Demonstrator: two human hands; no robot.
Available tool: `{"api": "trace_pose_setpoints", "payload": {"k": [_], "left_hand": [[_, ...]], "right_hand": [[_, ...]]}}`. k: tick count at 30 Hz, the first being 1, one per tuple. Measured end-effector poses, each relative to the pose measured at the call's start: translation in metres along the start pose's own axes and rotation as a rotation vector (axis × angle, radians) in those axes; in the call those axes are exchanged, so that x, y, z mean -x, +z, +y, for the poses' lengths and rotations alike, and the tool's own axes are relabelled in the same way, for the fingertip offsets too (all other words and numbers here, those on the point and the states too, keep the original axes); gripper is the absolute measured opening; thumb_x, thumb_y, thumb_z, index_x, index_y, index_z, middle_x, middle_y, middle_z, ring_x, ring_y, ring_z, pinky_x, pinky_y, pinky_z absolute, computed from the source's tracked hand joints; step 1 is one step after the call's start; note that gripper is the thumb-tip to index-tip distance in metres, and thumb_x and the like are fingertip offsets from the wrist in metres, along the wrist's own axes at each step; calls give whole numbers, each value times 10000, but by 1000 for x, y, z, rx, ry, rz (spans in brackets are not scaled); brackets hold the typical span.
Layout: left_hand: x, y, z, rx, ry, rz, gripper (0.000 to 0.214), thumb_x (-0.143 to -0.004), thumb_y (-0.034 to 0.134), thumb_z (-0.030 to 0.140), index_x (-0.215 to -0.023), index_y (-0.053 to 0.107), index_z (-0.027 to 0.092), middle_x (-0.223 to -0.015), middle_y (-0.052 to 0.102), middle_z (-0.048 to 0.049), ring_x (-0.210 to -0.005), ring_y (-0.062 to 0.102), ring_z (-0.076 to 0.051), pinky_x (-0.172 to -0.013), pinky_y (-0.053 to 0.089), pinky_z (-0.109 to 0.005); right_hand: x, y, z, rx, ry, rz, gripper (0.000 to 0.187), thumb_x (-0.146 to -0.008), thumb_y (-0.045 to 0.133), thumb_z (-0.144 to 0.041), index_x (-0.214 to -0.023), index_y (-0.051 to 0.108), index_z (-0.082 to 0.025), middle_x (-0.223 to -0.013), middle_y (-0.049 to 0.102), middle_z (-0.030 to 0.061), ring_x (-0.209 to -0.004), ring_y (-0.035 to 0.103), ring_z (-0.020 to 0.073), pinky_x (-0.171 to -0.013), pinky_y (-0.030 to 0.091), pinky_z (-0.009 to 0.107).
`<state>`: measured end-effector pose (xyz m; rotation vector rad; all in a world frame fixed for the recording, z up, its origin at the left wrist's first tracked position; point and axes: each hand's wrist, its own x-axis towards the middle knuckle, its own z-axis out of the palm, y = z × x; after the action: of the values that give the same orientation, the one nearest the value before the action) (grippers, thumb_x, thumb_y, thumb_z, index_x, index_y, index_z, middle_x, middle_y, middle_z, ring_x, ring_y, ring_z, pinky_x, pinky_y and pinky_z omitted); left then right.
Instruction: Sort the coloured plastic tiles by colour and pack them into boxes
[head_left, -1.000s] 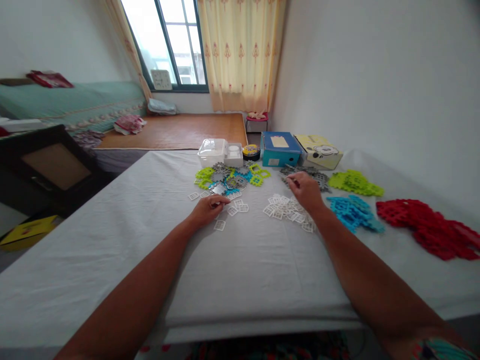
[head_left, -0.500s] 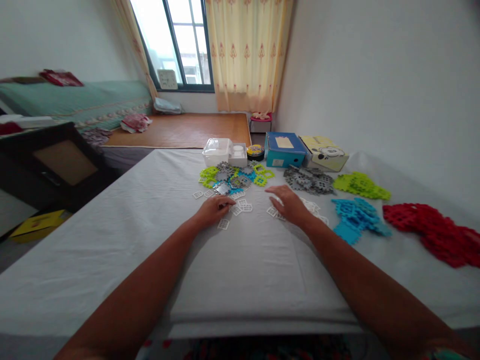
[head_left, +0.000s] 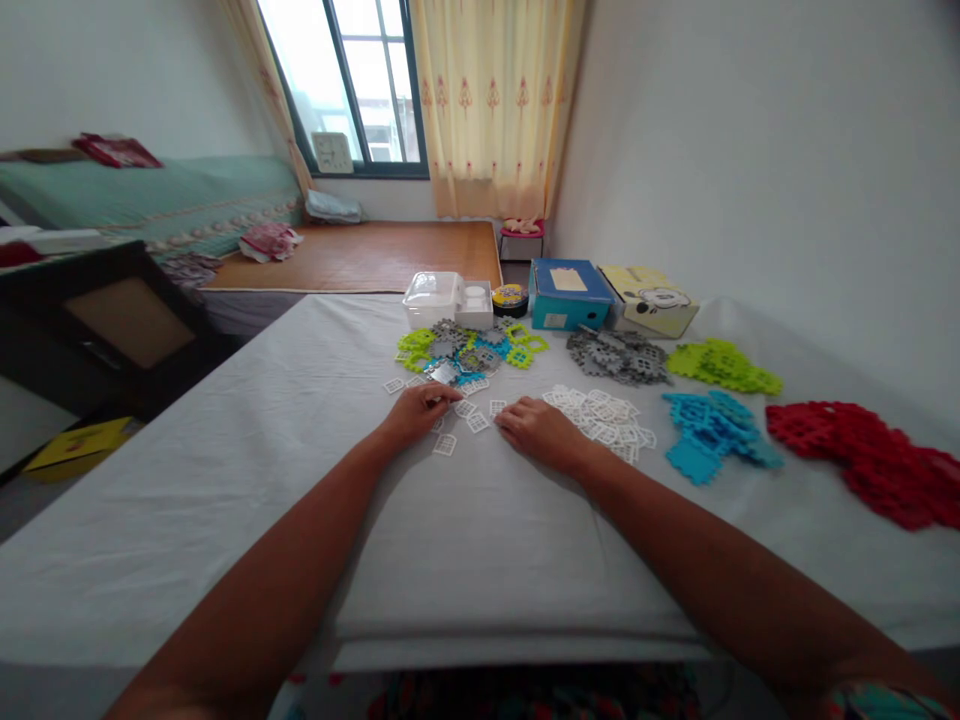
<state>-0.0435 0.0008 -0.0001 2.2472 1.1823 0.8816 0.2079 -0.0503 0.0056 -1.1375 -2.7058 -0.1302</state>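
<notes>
At a cloth-covered worktop (head_left: 480,560), a person is working with both bare hands among loose white grid pieces (head_left: 474,421). These are lying scattered between the hands, at the middle of the cloth. The left hand (head_left: 418,410) is resting with its fingers drawn together over one piece, and it cannot be told whether that piece is pinched. The right hand (head_left: 537,431) is lying palm down with fingers slack, its fingertips touching the pieces and grasping nothing.

Just right of that hand a white heap (head_left: 604,410) is spreading out. Beyond it are lying a gray heap (head_left: 619,358), a lime heap (head_left: 721,365), a blue heap (head_left: 709,426) and a red heap (head_left: 862,458), ranged toward the bare white wall. A mixed heap (head_left: 469,352) of lime, gray and blue parts is sitting beyond the left hand.

Along the far edge are standing a clear plastic tub (head_left: 441,297), a yellow tin (head_left: 510,298), a blue box (head_left: 568,292) and a cartoon-printed box (head_left: 651,298).

Behind them, daylight is coming through a window (head_left: 352,80) beside a pale yellow curtain (head_left: 495,100). A woven mat (head_left: 360,256) is covering a low platform, and a green bed (head_left: 150,200) is running along the left wall.
</notes>
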Motion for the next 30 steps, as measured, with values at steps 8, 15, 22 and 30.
{"api": "trace_pose_setpoints", "payload": {"k": [8, 15, 22, 30], "left_hand": [[1, 2, -2, -68, 20, -23, 297, -805, 477, 197, -956, 732, 203, -946, 730, -21, -860, 667, -151, -798, 507, -255], [-1, 7, -4, -92, 82, -63, 272, -823, 493, 206, -955, 730, 215, -943, 731, -29, -892, 661, -167, -832, 501, -281], [0, 5, -4, -82, 74, -64, 285, -817, 488, 206, -967, 730, 223, -963, 733, -21, -910, 662, -161, -869, 500, -286], [0, 5, -3, -59, 88, -63, 262, -819, 505, 204, -944, 735, 225, -937, 735, -21, -884, 671, -164, -843, 501, -274]], "right_hand": [[17, -17, 34, 19, 363, 197, 248, -890, 507, -158, -1079, 666, -180, -1050, 690, 95, -985, 592, 230, -807, 423, 334], [14, -9, 23, -102, 171, 240, 345, -952, 459, -239, -1272, 574, -177, -1261, 614, 107, -1159, 511, 232, -960, 429, 383], [1, 8, -16, -132, -125, 34, 356, -968, 471, -310, -1307, 553, -239, -1375, 540, 93, -1261, 472, 230, -986, 408, 401], [6, -4, -5, -91, -91, 26, 159, -929, 557, -263, -1029, 671, -216, -1045, 683, 62, -978, 578, 180, -816, 422, 292]]}}
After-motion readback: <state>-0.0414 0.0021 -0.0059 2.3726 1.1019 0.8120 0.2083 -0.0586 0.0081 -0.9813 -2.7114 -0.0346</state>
